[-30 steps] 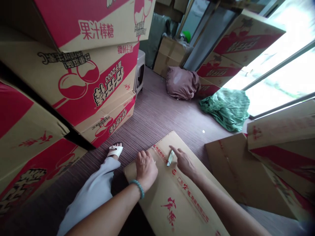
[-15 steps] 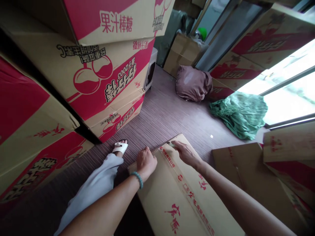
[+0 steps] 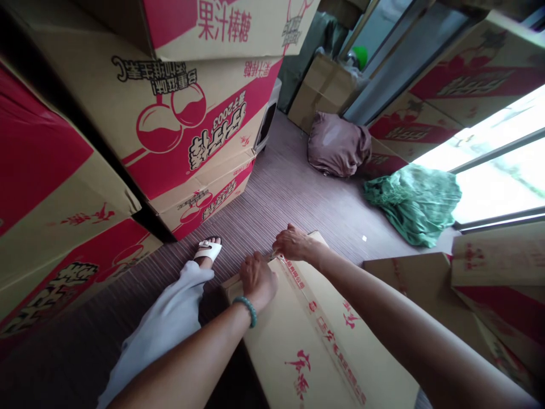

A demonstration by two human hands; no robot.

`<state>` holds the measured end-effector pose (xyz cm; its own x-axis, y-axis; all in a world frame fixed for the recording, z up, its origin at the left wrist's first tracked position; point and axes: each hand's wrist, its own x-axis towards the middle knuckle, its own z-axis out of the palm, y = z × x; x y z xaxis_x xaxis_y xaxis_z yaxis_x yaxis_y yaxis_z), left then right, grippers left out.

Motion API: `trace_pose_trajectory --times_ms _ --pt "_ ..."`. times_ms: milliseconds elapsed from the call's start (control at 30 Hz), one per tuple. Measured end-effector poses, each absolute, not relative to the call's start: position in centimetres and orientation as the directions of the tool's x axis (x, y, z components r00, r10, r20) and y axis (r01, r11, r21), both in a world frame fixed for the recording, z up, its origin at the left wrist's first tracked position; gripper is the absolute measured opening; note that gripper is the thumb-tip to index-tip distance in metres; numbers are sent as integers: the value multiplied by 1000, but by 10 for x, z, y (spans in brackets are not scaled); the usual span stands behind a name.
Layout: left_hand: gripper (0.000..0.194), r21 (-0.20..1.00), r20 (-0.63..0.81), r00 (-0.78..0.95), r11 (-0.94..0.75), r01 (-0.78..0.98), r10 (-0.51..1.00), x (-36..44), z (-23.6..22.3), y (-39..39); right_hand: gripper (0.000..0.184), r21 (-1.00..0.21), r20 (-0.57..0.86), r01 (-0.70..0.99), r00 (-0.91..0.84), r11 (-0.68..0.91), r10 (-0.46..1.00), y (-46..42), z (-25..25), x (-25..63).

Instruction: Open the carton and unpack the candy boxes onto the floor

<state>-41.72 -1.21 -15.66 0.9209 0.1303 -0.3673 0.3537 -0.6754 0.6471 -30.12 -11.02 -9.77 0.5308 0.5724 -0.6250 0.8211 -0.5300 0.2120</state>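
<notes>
Flat carton on the floor, lower centre of frame, both hands at its far end.

The left hand is curled and pressed on the carton's far left corner, a green bead bracelet worn at the wrist. The right hand is closed over the far edge; what is pinched cannot be told. A sandalled foot is seen just left of the carton. Stacked red-printed boxes fill the upper left. A green bag and brown bag lie at upper right.
</notes>
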Motion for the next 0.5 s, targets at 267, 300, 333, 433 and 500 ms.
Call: trace_pose_trajectory --times_ms 267,300,333,433,500 --pt "43 664 -391 914 -656 359 105 -409 -161 -8 25 273 -558 870 491 -411 669 -119 -96 -296" --pt "44 665 -397 911 -650 367 109 -408 -161 -8 27 289 -553 868 496 -404 670 -125 -94 -293" --pt "45 667 -400 910 -647 369 107 -408 -161 -8 28 305 -551 863 505 -403 664 -132 -92 -289" --pt "45 671 -397 915 -657 344 74 -407 -159 -6 27 322 -536 838 546 -442 644 -149 -86 -279" --pt "40 667 -405 914 -676 314 26 -406 -158 -5 23 307 -504 819 572 -485 646 -151 -83 -278"
